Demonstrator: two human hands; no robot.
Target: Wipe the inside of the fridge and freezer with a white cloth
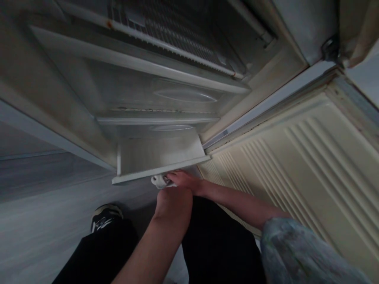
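Observation:
My right hand (186, 180) reaches down to the front edge of a pulled-out white fridge drawer (160, 156), fingers closed on a small white cloth (160, 181) pressed just under the drawer's lip. My left forearm comes up from below and ends at the wrist (173, 201) right beside the right hand. The left hand itself is bent away out of sight, so its fingers do not show. Both arms hang over my black trousers (219, 244).
The open fridge interior fills the top, with a wire shelf (177, 37) and a clear shelf (183, 94) above the drawer. The ribbed cream inner door panel (314, 157) stands open on the right. Grey floor (44, 213) and my black-and-white shoe (105, 217) lie at left.

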